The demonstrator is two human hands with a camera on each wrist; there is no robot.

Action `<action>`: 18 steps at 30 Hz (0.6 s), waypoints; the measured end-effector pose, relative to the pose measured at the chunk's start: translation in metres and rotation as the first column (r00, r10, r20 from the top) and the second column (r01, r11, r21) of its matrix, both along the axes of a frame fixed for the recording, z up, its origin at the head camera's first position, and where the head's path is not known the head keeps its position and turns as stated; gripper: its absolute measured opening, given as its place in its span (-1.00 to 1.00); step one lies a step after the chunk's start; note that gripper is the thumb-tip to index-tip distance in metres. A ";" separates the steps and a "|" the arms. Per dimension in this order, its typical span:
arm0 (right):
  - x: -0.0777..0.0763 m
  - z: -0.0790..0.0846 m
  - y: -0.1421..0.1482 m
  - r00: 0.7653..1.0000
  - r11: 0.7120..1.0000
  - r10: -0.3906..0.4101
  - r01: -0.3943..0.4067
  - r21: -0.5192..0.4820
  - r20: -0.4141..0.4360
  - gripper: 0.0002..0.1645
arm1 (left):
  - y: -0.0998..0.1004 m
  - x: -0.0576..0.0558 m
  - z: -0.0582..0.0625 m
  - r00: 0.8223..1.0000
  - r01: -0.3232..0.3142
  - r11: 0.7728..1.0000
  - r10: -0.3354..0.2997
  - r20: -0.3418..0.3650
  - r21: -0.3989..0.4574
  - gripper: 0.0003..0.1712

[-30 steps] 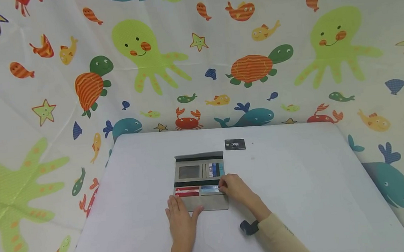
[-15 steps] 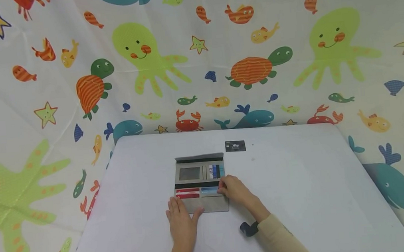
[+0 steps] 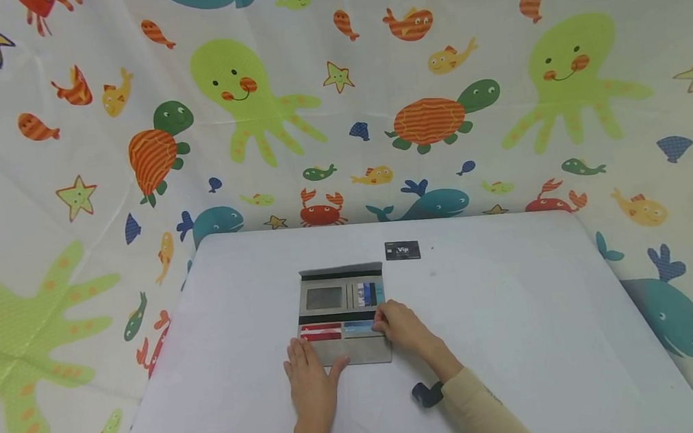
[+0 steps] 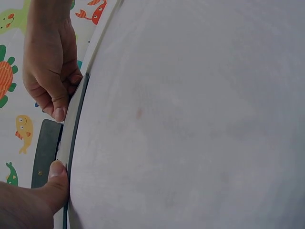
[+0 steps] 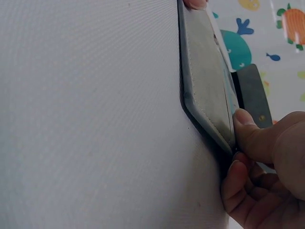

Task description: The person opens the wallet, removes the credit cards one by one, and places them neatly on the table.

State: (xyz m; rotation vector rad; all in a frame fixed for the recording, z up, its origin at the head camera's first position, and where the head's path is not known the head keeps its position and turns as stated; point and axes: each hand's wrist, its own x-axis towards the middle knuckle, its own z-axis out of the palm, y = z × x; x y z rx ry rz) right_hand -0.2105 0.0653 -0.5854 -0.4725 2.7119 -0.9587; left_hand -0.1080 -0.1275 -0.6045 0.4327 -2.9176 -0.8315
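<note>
An open grey wallet (image 3: pixel 364 349) lies on the white table, its flap spread toward the far side. Red-and-white cards (image 3: pixel 322 332) fill its left pockets, and a blue card (image 3: pixel 357 327) sits in the right one. My left hand (image 3: pixel 312 384) rests with straight fingers on the wallet's lower left corner, the thumb along the near edge. At the right side, my right hand (image 3: pixel 402 325) pinches the end of the blue card with curled fingers. In the right wrist view its thumb (image 5: pixel 244 118) lies on the pocket's edge, the other fingers curled below.
Beyond the wallet, a black card (image 3: pixel 402 250) marked "Vip" lies on the table (image 3: pixel 516 312). More cards (image 3: pixel 370 294) stand in the wallet's upper pockets beside a clear window (image 3: pixel 325 298). A sea-animal curtain (image 3: pixel 338 121) hangs behind the table.
My right fingertips have shifted slightly left over the end of the blue card. My left hand stays in place on the wallet. The head view has moved a little.
</note>
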 end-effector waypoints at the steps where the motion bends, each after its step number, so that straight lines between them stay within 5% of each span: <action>1: 0.000 -0.001 0.000 1.000 1.000 -0.002 0.002 0.001 -0.004 -0.84 | 0.000 0.000 0.000 1.000 0.000 1.000 0.000 0.000 0.003 0.18; 18: -0.002 -0.005 0.001 0.999 1.000 -0.030 0.031 0.005 -0.044 -0.86 | 0.000 -0.001 -0.002 1.000 0.007 1.000 -0.007 -0.016 -0.004 0.19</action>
